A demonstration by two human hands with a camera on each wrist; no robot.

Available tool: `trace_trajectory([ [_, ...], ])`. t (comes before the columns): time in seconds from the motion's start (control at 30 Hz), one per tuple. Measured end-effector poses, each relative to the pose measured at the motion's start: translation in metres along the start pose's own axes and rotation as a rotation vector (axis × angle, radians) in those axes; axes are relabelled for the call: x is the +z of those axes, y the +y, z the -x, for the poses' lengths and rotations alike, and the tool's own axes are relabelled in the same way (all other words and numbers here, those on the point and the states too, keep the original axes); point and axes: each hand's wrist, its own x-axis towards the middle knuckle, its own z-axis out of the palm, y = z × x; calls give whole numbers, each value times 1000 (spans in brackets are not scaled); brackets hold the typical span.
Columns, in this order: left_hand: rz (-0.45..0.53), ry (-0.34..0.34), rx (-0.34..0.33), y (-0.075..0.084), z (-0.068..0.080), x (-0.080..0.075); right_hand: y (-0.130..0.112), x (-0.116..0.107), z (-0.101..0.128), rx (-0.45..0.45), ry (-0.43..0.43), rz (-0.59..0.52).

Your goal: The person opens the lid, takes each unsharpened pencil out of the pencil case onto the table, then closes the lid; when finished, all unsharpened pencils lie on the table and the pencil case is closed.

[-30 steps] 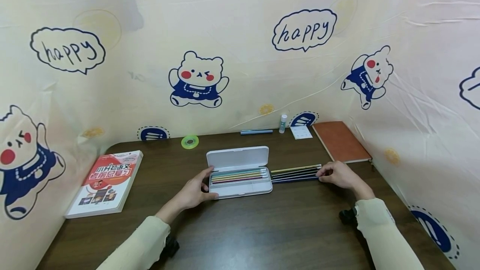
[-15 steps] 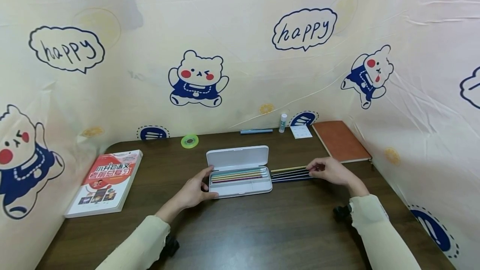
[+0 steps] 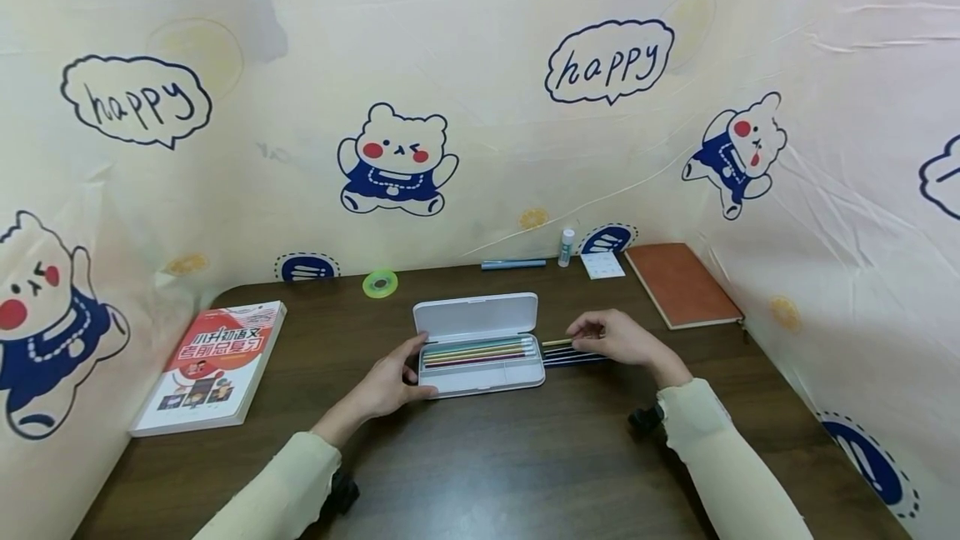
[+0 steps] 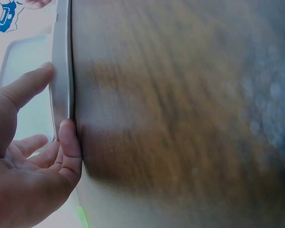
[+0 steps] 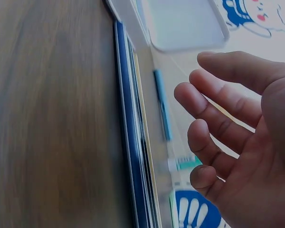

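Pencils (image 3: pixel 573 352) lie in a row on the brown table (image 3: pixel 525 457), just to the right of the open white pencil case (image 3: pixel 480 346). More colored pencils (image 3: pixel 477 351) sit inside the case.

From the head view you see your right hand (image 3: pixel 617 337) over the row of loose pencils, but you cannot tell if it touches them. The right wrist view shows more: your fingers (image 5: pixel 213 118) are spread and a little bent, and they hold nothing. The dark blue pencils run beside your hand there, with the corner of the case at their far end.

Your left hand (image 3: pixel 390 382) is at the left end of the case. In the left wrist view your thumb (image 4: pixel 70 147) presses on the edge of the case and one finger (image 4: pixel 26 85) touches its rim. The fingers are nearly straight, not wrapped around it.

On the table you also have a red and white book (image 3: pixel 213 361) on the left, a green tape roll (image 3: pixel 380 283), a blue pen (image 3: pixel 513 263), a small glue bottle (image 3: pixel 566 247), a white card (image 3: pixel 602 264) and a brown notebook (image 3: pixel 681 282). A cream cloth (image 3: pixel 480 65) with bears and the word "happy" hangs all around.
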Motion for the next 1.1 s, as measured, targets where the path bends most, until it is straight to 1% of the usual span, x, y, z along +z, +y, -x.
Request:
trace_trajectory([
  [0.13, 1, -4, 5, 0, 0, 0, -10, 10, -9, -11, -13, 12],
  [0.4, -6, 2, 9, 0, 1, 0, -27, 35, -24, -96, -35, 77],
  [0.5, -9, 0, 12, 0, 0, 0, -31, 42, -27, -118, -26, 115],
  [0.67, -10, 3, 11, -1, 0, 0, -39, 49, -32, -115, -34, 173],
  [0.9, -4, 1, 13, -1, 0, 1, -43, 57, -38, -98, -120, 226],
  [1.1, -1, 1, 16, -1, 0, 1, -45, 63, -42, -104, -130, 253],
])
